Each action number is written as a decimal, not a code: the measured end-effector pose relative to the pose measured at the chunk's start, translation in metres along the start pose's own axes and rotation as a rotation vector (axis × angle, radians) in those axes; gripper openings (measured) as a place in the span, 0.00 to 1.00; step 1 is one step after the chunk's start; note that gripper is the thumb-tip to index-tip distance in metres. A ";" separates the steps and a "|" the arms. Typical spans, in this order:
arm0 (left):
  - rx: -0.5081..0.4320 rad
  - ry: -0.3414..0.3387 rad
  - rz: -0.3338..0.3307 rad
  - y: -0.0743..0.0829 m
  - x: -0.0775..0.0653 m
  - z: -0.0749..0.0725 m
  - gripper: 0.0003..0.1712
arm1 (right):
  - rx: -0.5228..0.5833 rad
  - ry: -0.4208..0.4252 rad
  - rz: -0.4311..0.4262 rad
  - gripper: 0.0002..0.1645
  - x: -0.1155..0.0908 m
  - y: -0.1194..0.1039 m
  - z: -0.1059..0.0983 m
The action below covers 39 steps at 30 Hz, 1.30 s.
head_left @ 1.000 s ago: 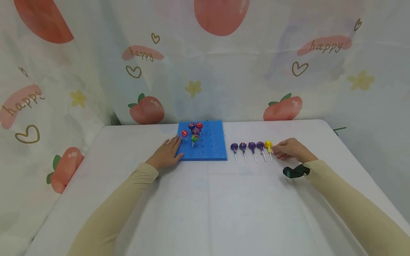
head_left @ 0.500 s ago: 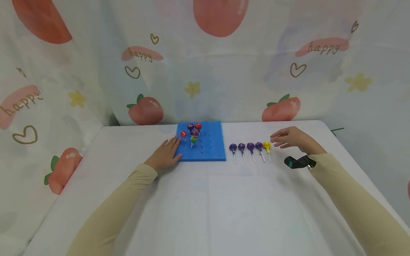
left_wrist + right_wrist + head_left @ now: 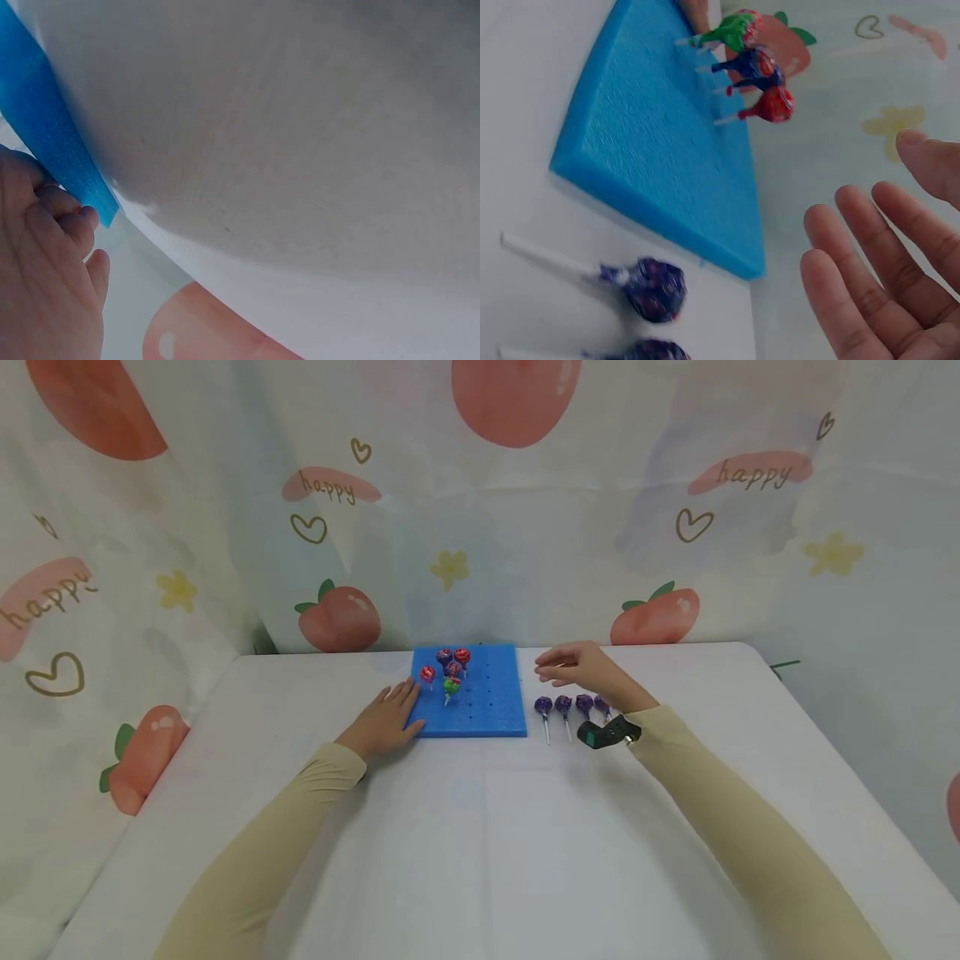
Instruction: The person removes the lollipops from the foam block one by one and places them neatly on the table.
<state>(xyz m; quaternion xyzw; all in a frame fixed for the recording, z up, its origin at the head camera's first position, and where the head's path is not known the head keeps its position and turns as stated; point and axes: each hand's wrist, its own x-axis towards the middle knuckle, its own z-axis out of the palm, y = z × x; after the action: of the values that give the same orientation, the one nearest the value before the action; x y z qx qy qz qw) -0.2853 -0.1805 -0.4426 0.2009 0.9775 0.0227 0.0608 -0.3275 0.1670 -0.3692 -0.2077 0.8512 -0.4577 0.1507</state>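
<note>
My left hand (image 3: 381,721) rests at the left edge of a blue foam board (image 3: 495,718), fingers stretched along it; the left wrist view shows the fingertips at the board's side. Several wrapped lollipops stand upright in the board, among them a green lollipop (image 3: 452,685) and a red lollipop (image 3: 774,104). My right hand (image 3: 588,670) hovers between the board and the back edge of the table, holding nothing, its fingers loosely extended in the right wrist view. Below it lies a row of purple lollipops (image 3: 543,704); the yellow one is hidden behind the right wrist.
The white table (image 3: 450,843) reaches to a printed curtain (image 3: 525,543) behind it. Small holes dot the right half of the board. A black device (image 3: 603,733) is strapped at the right wrist, over the lollipop row.
My right hand has lifted away from the yellow lollipop and moved left over the row toward the board. The left hand stays on the board's edge.
</note>
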 end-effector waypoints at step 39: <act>0.012 0.012 -0.009 -0.003 0.003 0.003 0.41 | 0.101 0.182 0.059 0.16 0.076 -0.010 0.145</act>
<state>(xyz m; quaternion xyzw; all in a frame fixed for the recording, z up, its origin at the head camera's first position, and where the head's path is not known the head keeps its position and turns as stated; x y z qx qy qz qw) -0.2885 -0.1817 -0.4461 0.1966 0.9789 0.0177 0.0539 -0.3269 0.0207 -0.4437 -0.1324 0.8429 -0.5125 0.0965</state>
